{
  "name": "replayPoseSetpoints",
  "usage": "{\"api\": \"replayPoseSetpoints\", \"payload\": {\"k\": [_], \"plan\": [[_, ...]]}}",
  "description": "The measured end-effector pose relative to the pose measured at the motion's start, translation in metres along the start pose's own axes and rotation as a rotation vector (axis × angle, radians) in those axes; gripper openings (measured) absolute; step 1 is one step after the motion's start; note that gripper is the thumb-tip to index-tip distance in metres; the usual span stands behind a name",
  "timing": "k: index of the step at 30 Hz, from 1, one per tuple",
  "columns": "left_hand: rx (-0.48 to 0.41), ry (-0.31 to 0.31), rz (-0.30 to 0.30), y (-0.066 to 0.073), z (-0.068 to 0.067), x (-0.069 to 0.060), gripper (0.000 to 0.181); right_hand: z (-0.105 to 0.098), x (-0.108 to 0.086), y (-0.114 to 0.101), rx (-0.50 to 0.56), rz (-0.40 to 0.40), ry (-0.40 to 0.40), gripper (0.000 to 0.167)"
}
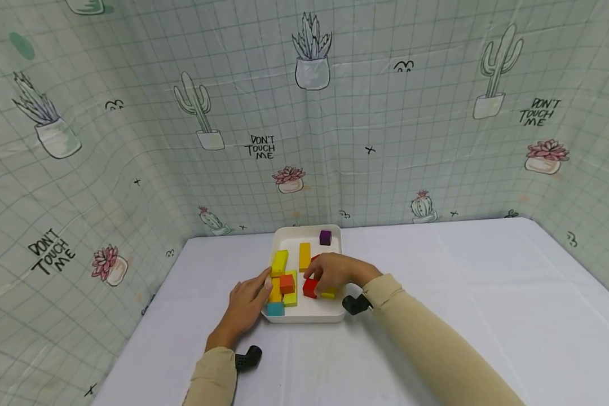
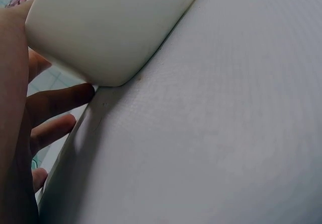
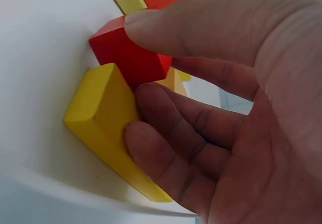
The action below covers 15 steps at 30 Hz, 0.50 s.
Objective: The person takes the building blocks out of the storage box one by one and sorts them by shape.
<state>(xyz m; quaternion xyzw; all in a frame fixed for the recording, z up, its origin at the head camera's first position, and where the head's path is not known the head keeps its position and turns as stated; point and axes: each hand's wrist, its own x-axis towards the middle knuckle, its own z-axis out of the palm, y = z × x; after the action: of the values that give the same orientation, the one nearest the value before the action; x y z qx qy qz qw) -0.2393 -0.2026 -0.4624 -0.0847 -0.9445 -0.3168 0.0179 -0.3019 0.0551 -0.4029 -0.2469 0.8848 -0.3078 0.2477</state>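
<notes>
1. Red block [image 3: 128, 58]: held in right hand [image 1: 335, 269], pinched between thumb and index finger, index tip hidden behind it. Sits inside white tray [image 1: 307, 317], near half, a bit right of centre. Contact with tray floor: cannot tell.
2. Relative to hands: directly at right fingertips; well apart from left hand [image 1: 245, 303], off to its right, with several blocks in between.
3. Right hand: narrow on red block, other fingers bent loosely toward short-side neighbour, a yellow block [image 3: 93, 95]. Lies just beside red block, by tray's right wall. Two fingertips overlap it in right wrist view; actual touch: cannot tell.
4. Left hand: at tray's left wall, fingers fairly straight and spread, holding no block. Touches rim in head view; tips near outer bottom corner in left wrist view. Thumb placement: cannot tell for sure.
5. Nearest to left hand, inside tray: lemon block [image 1: 279, 261] along left wall, amber block [image 1: 275, 293] just nearer, blue block [image 1: 276, 309] in near left corner, orange cube [image 1: 286, 283] overlapping lime block [image 1: 291, 300].
6. Farther in: purple cube [image 1: 325, 237] in far right corner, golden block [image 1: 304, 256] lengthwise around mid-tray, beyond red block.
7. Below tray: white tabletop [image 1: 304, 366]. Behind: cactus-print cloth [image 1: 365, 113].
</notes>
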Motion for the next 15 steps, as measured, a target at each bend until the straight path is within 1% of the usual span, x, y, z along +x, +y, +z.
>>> {"api": "replayPoseSetpoints", "payload": {"k": [5,9,15], "plan": [[-0.001,-0.002,-0.001,-0.0003,-0.0006,0.0001,0.055,0.0008,-0.0011,-0.0009,-0.021,0.002,0.01,0.032],[-0.005,0.012,0.001,0.0005,-0.001,0.0022,0.055,-0.0012,-0.0011,-0.0019,-0.028,0.004,0.019,0.029],[0.008,0.011,-0.005,0.0003,0.0015,0.0027,0.058,-0.0007,-0.0011,-0.0033,-0.035,0.015,0.022,0.026]]}}
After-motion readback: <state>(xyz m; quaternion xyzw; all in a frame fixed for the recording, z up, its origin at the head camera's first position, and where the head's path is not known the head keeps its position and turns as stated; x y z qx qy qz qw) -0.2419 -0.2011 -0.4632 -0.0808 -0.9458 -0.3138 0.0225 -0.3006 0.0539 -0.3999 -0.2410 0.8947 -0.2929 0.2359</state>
